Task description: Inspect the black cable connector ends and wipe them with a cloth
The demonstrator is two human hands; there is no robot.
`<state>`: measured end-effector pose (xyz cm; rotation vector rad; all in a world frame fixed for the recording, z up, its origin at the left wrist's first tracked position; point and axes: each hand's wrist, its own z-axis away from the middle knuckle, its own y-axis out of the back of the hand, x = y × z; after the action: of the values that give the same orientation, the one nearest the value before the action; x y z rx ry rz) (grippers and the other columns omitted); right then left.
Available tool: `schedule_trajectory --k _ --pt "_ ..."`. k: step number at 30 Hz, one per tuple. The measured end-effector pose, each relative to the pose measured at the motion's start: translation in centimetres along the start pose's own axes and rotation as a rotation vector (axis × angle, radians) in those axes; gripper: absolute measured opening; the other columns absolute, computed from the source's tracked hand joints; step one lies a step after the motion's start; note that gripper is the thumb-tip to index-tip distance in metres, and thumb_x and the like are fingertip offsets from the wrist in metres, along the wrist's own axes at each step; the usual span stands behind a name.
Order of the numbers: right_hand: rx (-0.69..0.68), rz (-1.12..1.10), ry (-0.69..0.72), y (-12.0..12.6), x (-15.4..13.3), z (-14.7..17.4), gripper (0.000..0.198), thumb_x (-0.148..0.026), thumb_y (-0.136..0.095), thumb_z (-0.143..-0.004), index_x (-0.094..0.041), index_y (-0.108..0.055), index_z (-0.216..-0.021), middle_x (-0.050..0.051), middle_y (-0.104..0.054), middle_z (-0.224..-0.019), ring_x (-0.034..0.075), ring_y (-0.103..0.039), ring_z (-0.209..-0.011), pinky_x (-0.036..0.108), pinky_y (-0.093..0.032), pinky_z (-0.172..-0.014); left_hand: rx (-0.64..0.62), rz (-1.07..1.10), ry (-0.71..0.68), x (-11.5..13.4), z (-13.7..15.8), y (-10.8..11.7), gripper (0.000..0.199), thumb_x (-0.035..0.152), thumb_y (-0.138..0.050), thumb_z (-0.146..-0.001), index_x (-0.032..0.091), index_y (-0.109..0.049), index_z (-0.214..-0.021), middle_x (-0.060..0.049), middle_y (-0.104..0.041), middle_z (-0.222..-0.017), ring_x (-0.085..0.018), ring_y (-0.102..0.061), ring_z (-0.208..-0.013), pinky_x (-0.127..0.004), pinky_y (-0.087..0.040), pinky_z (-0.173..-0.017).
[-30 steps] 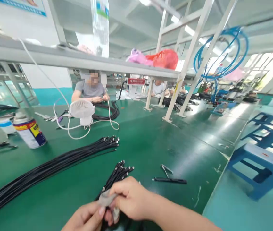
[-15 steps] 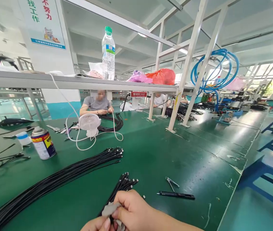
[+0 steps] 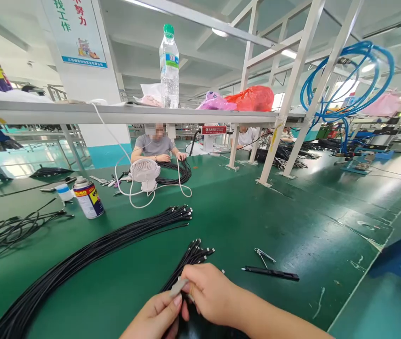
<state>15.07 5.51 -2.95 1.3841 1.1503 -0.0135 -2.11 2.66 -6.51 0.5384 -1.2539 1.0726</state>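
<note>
At the bottom centre, my left hand [image 3: 156, 314] and my right hand [image 3: 212, 293] meet, both closed with fingers pinched together. Between them is a small crumpled grey-white cloth [image 3: 178, 287]. Whatever it may be wrapped round is hidden by the fingers. Just beyond my hands lies a bunch of black cables [image 3: 189, 258] with metal plug ends, partly covered by the right hand. To the left, a larger bundle of black cables [image 3: 91, 254] curves across the green table [image 3: 228, 207], its plugs pointing right.
Tweezers [image 3: 264, 255] and a black pen-like tool [image 3: 271, 273] lie to the right. A spray can [image 3: 88, 197], a small white fan [image 3: 145, 174] and loose cables [image 3: 17, 230] are on the left. Across the table sits a co-worker [image 3: 154, 146]. A shelf [image 3: 193, 117] spans above.
The view has shifted left, so the scene sits further right. My hands have moved closer together, and more of my left hand shows. The cloth stays between them.
</note>
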Motion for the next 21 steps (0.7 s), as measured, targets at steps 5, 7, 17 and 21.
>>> schedule_trajectory --k 5,7,17,21 --pt "0.026 0.081 -0.074 -0.5 -0.1 0.4 0.012 -0.018 -0.046 -0.087 -0.019 -0.052 -0.077 0.005 -0.064 -0.075 0.016 -0.058 -0.070 0.025 -0.040 -0.061 0.060 0.049 0.035 1.6 1.8 -1.1 0.047 0.060 -0.069 -0.070 0.015 -0.057 -0.068 0.007 -0.037 -0.044 -0.005 -0.024 -0.038 -0.022 -0.014 -0.041" --pt "0.033 0.081 -0.107 -0.9 0.1 0.3 0.010 -0.019 -0.047 -0.088 -0.018 -0.054 -0.081 0.008 -0.065 -0.081 0.018 -0.059 -0.073 0.027 -0.039 -0.064 0.075 0.068 0.054 2.3 1.7 -1.1 0.042 0.055 -0.069 -0.073 0.015 -0.056 -0.068 0.006 -0.039 -0.045 -0.005 -0.026 -0.040 -0.022 -0.016 -0.041" --pt "0.176 -0.031 -0.220 2.1 1.2 0.1 0.021 -0.027 -0.039 -0.094 -0.018 -0.052 -0.080 0.002 -0.059 -0.070 0.013 -0.054 -0.063 0.025 -0.040 -0.062 -0.002 0.122 0.098 2.8 1.0 -0.1 0.038 0.050 -0.066 -0.078 0.012 -0.062 -0.076 0.005 -0.040 -0.049 -0.007 -0.031 -0.047 -0.022 -0.021 -0.048" --pt "0.135 -0.378 -0.273 2.3 0.9 0.5 0.035 -0.044 -0.043 -0.094 -0.019 -0.047 -0.070 -0.004 -0.050 -0.055 0.007 -0.045 -0.045 0.022 -0.038 -0.049 -0.033 0.134 0.100 2.9 1.0 0.0 0.039 0.051 -0.068 -0.077 0.012 -0.063 -0.079 0.005 -0.040 -0.049 -0.007 -0.031 -0.048 -0.023 -0.021 -0.049"
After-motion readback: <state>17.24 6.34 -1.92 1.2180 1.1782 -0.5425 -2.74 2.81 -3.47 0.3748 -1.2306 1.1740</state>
